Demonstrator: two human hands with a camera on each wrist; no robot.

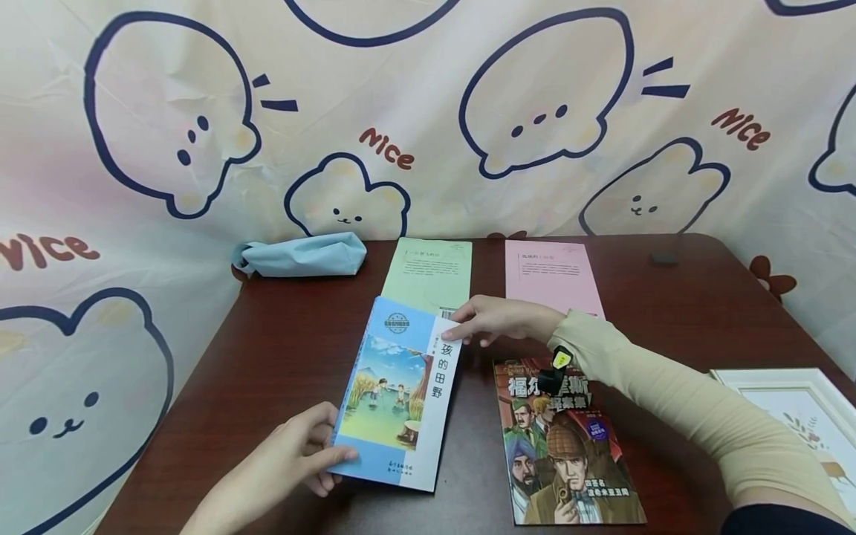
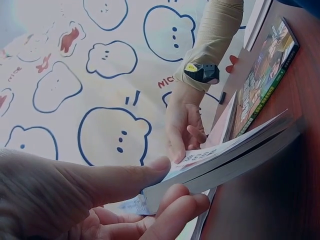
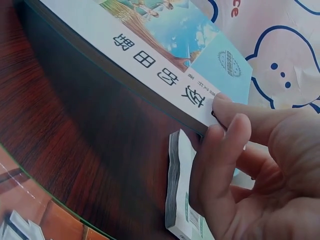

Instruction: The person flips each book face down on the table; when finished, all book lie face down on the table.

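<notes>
A blue and white book [image 1: 391, 394] with a picture of children in water is held tilted above the table, cover up. My left hand [image 1: 284, 464] pinches its lower left edge, thumb on the cover, fingers beneath. At the upper right corner my right hand [image 1: 501, 319] grips it, thumb on the cover. In the left wrist view the left hand [image 2: 100, 200] holds the book's edge [image 2: 200, 175], its pages slightly parted. The right wrist view has the right hand [image 3: 255, 170] at the corner of the white strip beside the title [image 3: 160, 75].
Behind lie a green book [image 1: 431, 271] and a pink book [image 1: 551, 271]. A detective comic [image 1: 568, 461] lies right of the held book, with a white frame [image 1: 796, 383] farther right. A light blue pouch [image 1: 304, 255] and small dark block [image 1: 663, 258] rest near the table's back.
</notes>
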